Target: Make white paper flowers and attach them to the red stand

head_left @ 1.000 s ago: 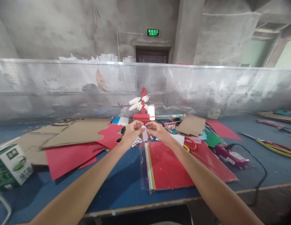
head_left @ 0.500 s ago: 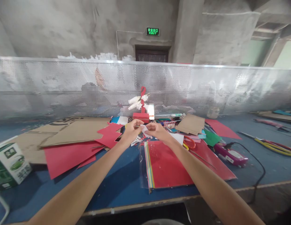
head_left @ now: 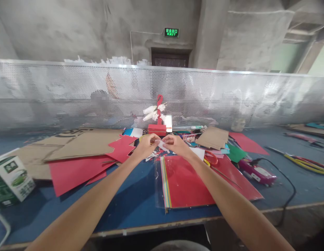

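Paper: a second ago the white paper hung nearly upright between your hands; now it lies slantwise, its lower end running down to the right.
Hands: your left hand and right hand have kept almost the same place.
Fingers: you have both sets drawn in narrow, pinching the paper from either side; the exact grip is too small to make out.
Look: the paper is small, pale and narrow, held up in front of the red box; any folds are too blurred to tell.
Scraps: white scraps lie on the bench just below your left hand.
Left edge: the cut red sheet comes close to your left wrist, with cardboard beyond it.
Right edge: your right forearm crosses above the red pack; the scissors lie just beyond its upper edge.
Open room: you have bare blue surface between your left forearm and the pack, down to the front edge.
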`<action>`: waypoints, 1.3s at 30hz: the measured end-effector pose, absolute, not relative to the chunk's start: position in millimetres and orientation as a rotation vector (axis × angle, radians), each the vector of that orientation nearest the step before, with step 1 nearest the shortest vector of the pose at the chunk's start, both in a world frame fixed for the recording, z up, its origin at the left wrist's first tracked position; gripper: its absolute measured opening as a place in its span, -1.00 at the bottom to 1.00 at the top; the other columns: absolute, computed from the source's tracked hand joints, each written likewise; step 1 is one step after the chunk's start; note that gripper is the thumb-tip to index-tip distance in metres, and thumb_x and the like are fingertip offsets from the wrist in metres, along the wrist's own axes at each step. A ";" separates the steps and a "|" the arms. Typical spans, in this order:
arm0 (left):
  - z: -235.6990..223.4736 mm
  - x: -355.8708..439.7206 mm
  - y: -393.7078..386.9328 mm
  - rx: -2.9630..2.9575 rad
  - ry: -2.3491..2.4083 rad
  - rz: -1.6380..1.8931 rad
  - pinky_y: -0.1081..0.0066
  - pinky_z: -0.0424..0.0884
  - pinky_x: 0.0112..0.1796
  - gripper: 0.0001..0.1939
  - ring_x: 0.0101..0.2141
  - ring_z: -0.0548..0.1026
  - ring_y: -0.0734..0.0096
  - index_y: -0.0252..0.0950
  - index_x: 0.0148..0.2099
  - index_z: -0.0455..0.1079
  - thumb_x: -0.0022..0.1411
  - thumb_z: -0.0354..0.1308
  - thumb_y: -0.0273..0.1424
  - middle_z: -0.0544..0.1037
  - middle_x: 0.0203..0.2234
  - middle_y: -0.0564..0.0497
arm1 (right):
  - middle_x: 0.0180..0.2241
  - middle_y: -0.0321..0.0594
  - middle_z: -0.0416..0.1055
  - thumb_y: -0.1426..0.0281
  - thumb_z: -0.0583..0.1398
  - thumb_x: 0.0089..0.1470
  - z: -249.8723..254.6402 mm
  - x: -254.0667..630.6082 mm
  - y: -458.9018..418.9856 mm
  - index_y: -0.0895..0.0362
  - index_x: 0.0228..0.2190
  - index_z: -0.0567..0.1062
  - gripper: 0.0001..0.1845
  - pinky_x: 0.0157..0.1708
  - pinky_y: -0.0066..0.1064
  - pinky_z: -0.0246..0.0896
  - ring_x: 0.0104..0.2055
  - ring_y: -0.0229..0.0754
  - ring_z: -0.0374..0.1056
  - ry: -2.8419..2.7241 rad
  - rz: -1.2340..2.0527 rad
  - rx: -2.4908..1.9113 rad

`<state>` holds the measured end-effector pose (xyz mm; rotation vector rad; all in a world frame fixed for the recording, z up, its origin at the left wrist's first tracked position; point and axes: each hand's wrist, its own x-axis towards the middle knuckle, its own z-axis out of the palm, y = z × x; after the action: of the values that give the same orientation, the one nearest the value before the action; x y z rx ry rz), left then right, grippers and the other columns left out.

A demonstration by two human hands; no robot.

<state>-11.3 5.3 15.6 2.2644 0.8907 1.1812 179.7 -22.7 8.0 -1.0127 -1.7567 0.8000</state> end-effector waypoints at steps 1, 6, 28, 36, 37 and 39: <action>15.4 -11.2 5.0 2.267 0.888 1.187 0.38 0.39 -0.32 -0.81 -0.34 0.52 0.28 -0.28 -0.23 0.45 0.19 0.13 -0.28 0.56 -0.34 -0.07 | -0.43 -0.21 0.52 0.42 0.25 -0.04 7.7 180.0 -22.1 0.17 -0.29 0.46 -0.80 -0.51 -0.49 0.21 -0.44 -0.24 0.40 -1.760 0.795 -1.014; 12.9 -11.4 5.9 2.274 0.901 1.168 0.36 0.39 -0.27 -0.88 -0.32 0.53 0.28 -0.25 -0.23 0.37 0.14 0.09 -0.42 0.56 -0.37 -0.02 | -0.43 -0.22 0.52 0.46 0.23 -0.03 11.3 179.3 -25.8 0.16 -0.27 0.45 -0.80 -0.54 -0.51 0.17 -0.52 -0.29 0.35 -1.755 0.781 -1.069; 9.1 -12.5 3.9 2.418 0.975 1.069 0.39 0.30 -0.36 -0.87 -0.38 0.48 0.27 -0.23 -0.23 0.40 0.14 0.10 -0.37 0.54 -0.39 0.00 | -0.36 -0.22 0.54 0.47 0.20 -0.02 7.5 180.0 -24.2 0.12 -0.26 0.44 -0.80 -0.42 -0.47 0.25 -0.36 -0.19 0.46 -1.832 0.643 -1.080; 8.6 -13.1 4.6 2.423 1.042 1.099 0.40 0.23 -0.40 -0.86 -0.42 0.46 0.26 -0.21 -0.30 0.45 0.09 0.07 -0.42 0.56 -0.41 -0.01 | -0.39 -0.23 0.53 0.42 0.23 -0.03 6.1 184.1 -22.1 0.11 -0.29 0.46 -0.82 -0.39 -0.44 0.26 -0.38 -0.18 0.47 -1.837 0.544 -1.135; 7.8 -13.5 5.2 2.416 1.039 1.120 0.40 0.22 -0.42 -0.86 -0.42 0.46 0.25 -0.21 -0.31 0.45 0.08 0.07 -0.44 0.56 -0.42 -0.01 | -0.40 -0.23 0.53 0.41 0.23 -0.03 5.9 184.7 -21.5 0.11 -0.29 0.46 -0.83 -0.39 -0.43 0.26 -0.40 -0.18 0.47 -1.834 0.536 -1.139; 6.6 -14.1 6.2 2.416 1.053 1.128 0.40 0.21 -0.43 -0.85 -0.43 0.46 0.25 -0.21 -0.32 0.45 0.08 0.06 -0.45 0.55 -0.45 -0.01 | -0.41 -0.24 0.53 0.41 0.23 -0.02 5.3 185.6 -20.4 0.11 -0.29 0.46 -0.82 -0.40 -0.43 0.26 -0.43 -0.20 0.45 -1.830 0.531 -1.143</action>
<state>-14.1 6.2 6.6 2.4163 1.0533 1.1280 185.6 -20.4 5.3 -1.1430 -1.8298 0.5309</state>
